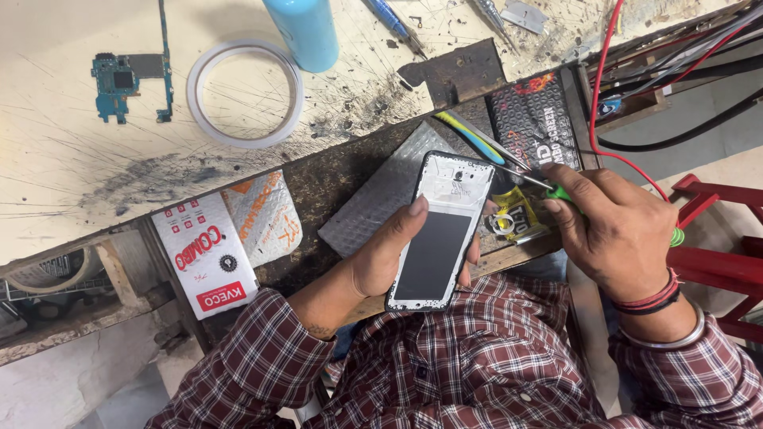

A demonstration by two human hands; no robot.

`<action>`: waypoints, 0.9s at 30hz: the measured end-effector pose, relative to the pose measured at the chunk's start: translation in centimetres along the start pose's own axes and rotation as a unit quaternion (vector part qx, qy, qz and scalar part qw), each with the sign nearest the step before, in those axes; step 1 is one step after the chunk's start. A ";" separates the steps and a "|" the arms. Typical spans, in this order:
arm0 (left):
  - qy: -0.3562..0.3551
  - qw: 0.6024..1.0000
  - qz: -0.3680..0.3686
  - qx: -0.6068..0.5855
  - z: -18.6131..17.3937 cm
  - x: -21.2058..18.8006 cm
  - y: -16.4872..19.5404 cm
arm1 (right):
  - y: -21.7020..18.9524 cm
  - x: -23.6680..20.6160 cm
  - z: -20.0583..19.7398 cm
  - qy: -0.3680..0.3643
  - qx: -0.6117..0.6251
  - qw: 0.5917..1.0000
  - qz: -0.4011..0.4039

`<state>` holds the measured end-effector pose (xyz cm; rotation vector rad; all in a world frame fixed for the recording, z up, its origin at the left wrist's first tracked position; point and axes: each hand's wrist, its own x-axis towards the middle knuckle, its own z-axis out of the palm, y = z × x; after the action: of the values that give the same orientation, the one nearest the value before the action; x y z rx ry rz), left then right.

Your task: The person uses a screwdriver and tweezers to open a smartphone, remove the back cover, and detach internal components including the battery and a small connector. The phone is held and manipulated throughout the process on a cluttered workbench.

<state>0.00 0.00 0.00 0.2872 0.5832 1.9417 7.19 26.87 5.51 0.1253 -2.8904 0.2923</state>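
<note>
Black-rimmed and stripped open, the phone frame (435,230) sits in my left hand (389,250), held over the dark lower shelf at the desk's near edge. Head view only. Left fingers are wrapped around the frame from behind, thumb laid across its inner face near the top of the dark battery bay; the grasp is firm. My right hand (624,230) is clenched around a green-handled screwdriver (556,191), its metal tip pointing at the frame's upper right corner; I cannot tell whether tip and frame touch. A red wire (606,95) runs from the far right edge of the desk down behind the right hand.

On the pale, scratched desk top: a blue circuit board (119,83) near the far left, a ring of white tape (245,94) just right of it, and a light blue cylinder (302,32) at the far edge, touching the ring's rim as seen from here. On the shelf left of the phone lie a grey textured pad (373,199) and a white-and-red package (208,254). Both sleeves are plaid.
</note>
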 end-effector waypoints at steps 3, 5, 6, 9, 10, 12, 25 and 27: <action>-0.015 1.000 0.017 0.018 -0.2 0.1 0.0 | -0.1 0.1 -0.1 0.002 -0.005 1.000 0.003; -0.016 1.000 0.012 0.015 -0.2 0.1 0.0 | 0.0 0.2 -0.2 0.001 -0.010 1.000 0.000; -0.016 1.000 0.010 0.013 -0.5 0.1 -0.3 | 0.1 0.0 0.0 0.000 -0.014 1.000 -0.001; -0.012 1.000 0.010 0.007 -0.3 0.1 -0.4 | 0.2 0.0 0.0 -0.002 -0.013 1.000 -0.002; -0.013 1.000 0.011 0.011 -0.3 0.1 -0.4 | 0.2 0.0 0.0 -0.001 -0.012 1.000 -0.004; -0.014 1.000 0.013 0.019 -0.3 0.1 -0.3 | 0.3 0.0 0.1 0.002 -0.009 1.000 -0.008; -0.004 1.000 0.004 0.028 -0.2 0.1 -0.2 | 0.5 -0.1 0.3 0.004 -0.020 1.000 -0.010; -0.004 1.000 0.003 0.025 -0.2 0.2 -0.2 | 0.5 0.0 0.3 0.002 -0.021 1.000 -0.008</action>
<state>-0.02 0.14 -0.31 0.3283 0.6273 1.9328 7.10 27.33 5.12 0.1392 -2.8873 0.2301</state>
